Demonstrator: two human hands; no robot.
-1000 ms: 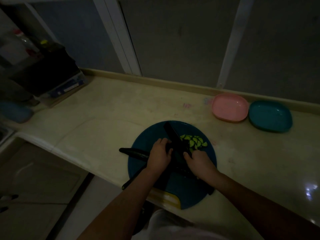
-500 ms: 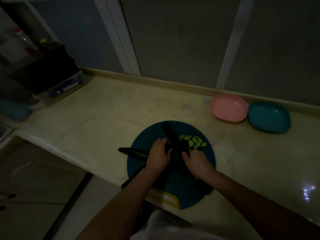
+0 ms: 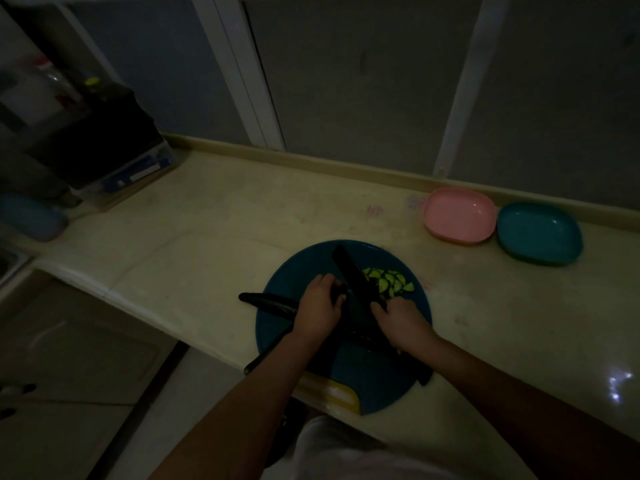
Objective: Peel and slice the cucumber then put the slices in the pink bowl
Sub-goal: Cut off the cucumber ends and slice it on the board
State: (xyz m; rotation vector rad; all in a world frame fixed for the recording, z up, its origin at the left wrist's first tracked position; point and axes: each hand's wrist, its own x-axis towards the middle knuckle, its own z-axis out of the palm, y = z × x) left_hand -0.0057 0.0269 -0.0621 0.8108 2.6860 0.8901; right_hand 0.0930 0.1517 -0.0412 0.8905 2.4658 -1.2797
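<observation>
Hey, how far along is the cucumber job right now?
Done: a pile of cucumber slices lies on the blue cutting board. In hand: the knife is down on the board beside them, slicing apparently under way. Left: the pink bowl holds nothing, so every slice must go over.

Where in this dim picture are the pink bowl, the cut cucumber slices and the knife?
pink bowl (image 3: 459,216): head view, on its bare inside floor.
cucumber slices (image 3: 389,282): head view, on the middle of the green pile.
knife (image 3: 348,268): head view, on the far part of the dark blade.
</observation>
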